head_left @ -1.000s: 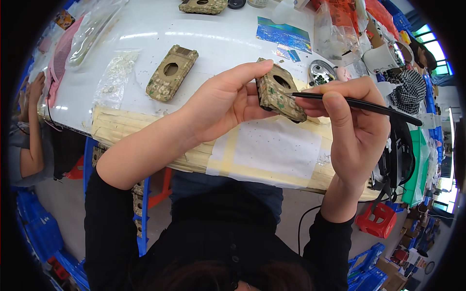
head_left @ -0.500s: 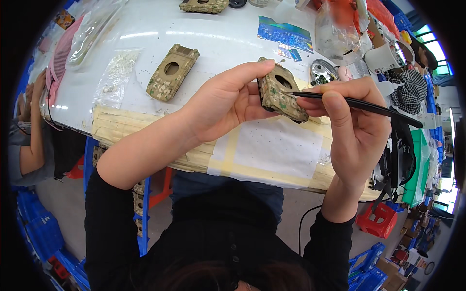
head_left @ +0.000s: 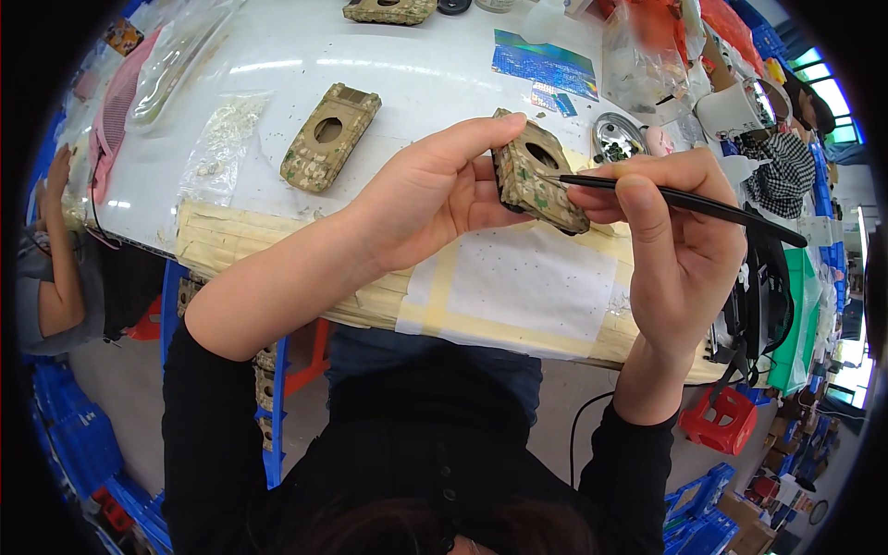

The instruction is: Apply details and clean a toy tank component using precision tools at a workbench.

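My left hand (head_left: 435, 185) is closed around a camouflage-patterned model tank hull (head_left: 529, 190), its thumb on the far end. The hull is tilted, and a round hole shows in its upper face. In my right hand (head_left: 671, 217) a pair of slim black tweezers (head_left: 712, 205) is pinched between thumb and fingers. Their pointed tip rests at the hull's upper face, just below the hole; anything in the tip is too small to make out. My right fingertips are close against the hull's right side. Another camouflage hull (head_left: 314, 162) lies on the table to the left.
White paper (head_left: 527, 287) with small dark specks is taped at the table's near edge. A round metal dish (head_left: 618, 139) holds dark green bits. Beyond my hands lies a shiny blue sheet (head_left: 544, 63). A clear bag of small pale parts (head_left: 220, 148) lies left; another person's arm (head_left: 63, 240) is at far left.
My hands, the hull and the tweezers stay almost in place. At the far left, the other person's hand and forearm have shifted a little.
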`<state>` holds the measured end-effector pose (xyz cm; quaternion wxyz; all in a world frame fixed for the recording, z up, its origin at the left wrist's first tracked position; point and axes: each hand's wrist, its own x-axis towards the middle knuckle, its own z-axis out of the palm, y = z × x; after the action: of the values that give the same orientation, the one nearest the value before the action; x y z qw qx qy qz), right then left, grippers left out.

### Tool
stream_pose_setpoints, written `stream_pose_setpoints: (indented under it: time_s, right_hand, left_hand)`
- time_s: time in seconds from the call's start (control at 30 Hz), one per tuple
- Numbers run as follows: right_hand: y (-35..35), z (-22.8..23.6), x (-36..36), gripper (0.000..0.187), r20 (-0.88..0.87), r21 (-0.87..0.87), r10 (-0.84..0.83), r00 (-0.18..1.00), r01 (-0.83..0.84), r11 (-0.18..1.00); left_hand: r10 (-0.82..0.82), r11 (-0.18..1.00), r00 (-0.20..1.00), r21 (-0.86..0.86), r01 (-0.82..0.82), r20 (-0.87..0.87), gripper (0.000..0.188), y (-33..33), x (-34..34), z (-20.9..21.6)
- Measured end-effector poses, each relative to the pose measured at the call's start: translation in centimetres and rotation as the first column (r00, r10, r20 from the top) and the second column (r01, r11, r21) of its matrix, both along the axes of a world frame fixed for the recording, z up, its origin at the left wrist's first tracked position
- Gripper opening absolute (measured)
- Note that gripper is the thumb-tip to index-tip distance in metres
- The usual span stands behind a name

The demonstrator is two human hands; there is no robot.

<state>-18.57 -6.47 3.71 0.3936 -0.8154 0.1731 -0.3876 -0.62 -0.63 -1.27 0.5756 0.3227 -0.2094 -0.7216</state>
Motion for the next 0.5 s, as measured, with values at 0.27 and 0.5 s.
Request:
stream_pose_setpoints:
  time_s: [0.27, 0.5]
  right_hand:
    - [0.04, -0.1, 0.04, 0.014, 0.011, -0.013, 0.004, 1.0, -0.004, 1.0]
    - [0.06, -0.01, -0.05, 0.014, -0.01, -0.025, -0.002, 1.0, 0.002, 1.0]
  left_hand:
    - [-0.006, 1.0, 1.0, -0.016, 0.006, -0.002, 0.038, 0.03, -0.03, 0.13]
    - [-0.004, 1.0, 1.0, -0.012, 0.004, 0.003, 0.038, 0.04, -0.05, 0.22]
